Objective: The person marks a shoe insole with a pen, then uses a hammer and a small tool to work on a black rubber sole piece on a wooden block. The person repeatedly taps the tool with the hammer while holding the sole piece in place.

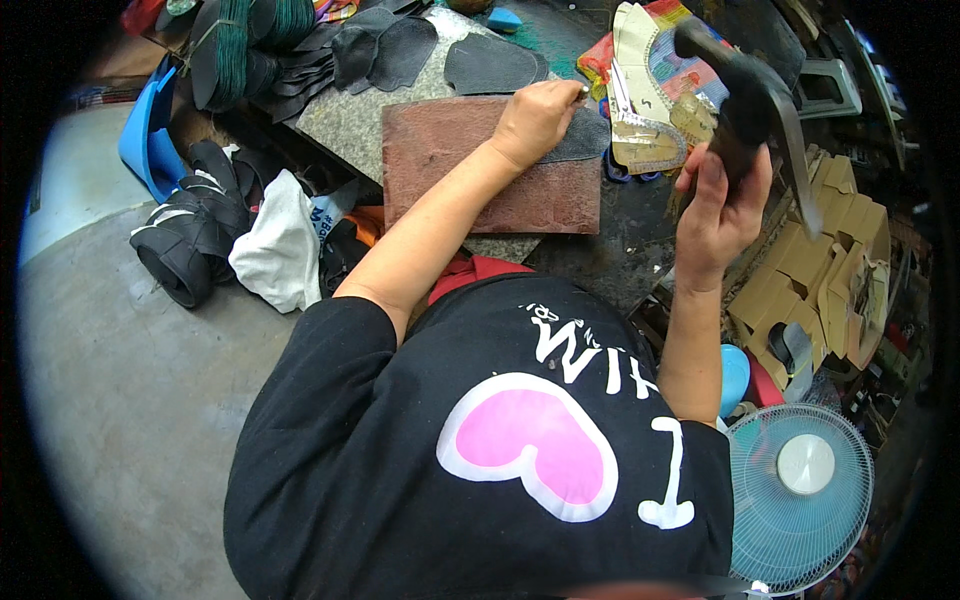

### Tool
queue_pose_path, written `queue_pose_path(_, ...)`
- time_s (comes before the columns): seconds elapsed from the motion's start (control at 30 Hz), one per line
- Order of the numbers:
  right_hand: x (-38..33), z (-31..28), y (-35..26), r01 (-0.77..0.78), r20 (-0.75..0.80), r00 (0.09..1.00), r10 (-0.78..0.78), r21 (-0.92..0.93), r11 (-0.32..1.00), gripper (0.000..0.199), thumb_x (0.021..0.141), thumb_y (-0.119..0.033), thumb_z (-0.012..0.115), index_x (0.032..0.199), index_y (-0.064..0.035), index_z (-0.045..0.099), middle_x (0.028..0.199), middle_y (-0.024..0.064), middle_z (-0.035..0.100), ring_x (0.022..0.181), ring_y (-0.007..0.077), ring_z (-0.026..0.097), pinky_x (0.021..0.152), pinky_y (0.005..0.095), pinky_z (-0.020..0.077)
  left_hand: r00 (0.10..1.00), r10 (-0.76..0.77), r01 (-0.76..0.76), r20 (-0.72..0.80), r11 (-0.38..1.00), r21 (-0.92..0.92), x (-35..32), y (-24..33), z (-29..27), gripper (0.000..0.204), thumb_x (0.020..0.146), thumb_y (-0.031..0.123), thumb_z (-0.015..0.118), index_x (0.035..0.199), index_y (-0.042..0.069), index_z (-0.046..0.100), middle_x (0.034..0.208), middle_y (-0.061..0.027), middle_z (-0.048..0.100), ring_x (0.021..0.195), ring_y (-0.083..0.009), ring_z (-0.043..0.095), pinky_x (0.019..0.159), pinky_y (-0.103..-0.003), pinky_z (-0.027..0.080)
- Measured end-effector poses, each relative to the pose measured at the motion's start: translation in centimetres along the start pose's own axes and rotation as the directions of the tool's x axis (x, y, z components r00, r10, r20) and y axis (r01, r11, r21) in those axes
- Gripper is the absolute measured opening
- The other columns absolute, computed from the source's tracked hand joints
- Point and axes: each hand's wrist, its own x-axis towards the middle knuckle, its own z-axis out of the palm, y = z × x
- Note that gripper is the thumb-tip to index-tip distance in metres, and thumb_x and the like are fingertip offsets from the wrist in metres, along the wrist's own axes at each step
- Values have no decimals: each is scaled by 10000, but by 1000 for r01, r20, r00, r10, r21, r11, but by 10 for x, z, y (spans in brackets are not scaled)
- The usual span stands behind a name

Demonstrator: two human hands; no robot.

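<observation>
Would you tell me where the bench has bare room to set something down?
The reddish-brown board is bare left of the left hand, which pins a dark leather piece. Behind it, cut pieces crowd the stone slab. The right hand holds a hammer.

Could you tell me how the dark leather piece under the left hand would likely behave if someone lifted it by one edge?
The dark leather piece looks thin and lies flat on the reddish board, so it would probably droop rather than stay stiff. It seems light for its size. The left hand presses it down while the right hand holds a hammer raised, suggesting it could slide if unpinned.
</observation>
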Motion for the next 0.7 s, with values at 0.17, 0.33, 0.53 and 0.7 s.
queue_pose_path(0.17,-17,5,29,-224,155,889,431,-673,705,411,946,-305,630,1310,-129,556,983,152,708,859,312,698,744,388,535,999,-24,24,-30,1000,2,-3,4,4,143,843,40,657,978,10,619,887,-183,665,823,-359,660,737,-396,535)
queue_pose_path(0.33,-39,0,52,-175,177,844,507,-802,572,442,944,-434,584,1324,-213,550,983,186,703,914,387,677,759,454,525,976,-207,198,-71,973,-118,-10,-3,8,108,879,36,648,975,-4,622,888,-156,692,776,-259,703,702,-328,559)
queue_pose_path(0.53,-46,4,55,-177,165,850,501,-805,566,439,949,-437,575,1325,-214,541,967,196,702,903,416,668,748,477,523,821,-570,441,-15,651,-618,-12,-9,12,75,909,44,629,949,-19,626,831,-112,713,746,-142,715,679,-269,574)
queue_pose_path(0.7,-47,1,59,-175,171,856,488,-793,583,447,946,-449,574,1325,-214,541,967,195,702,904,415,669,752,481,525,856,-516,469,33,747,-471,-11,-8,9,102,933,45,618,998,-32,631,875,-94,717,793,-127,709,704,-250,574)
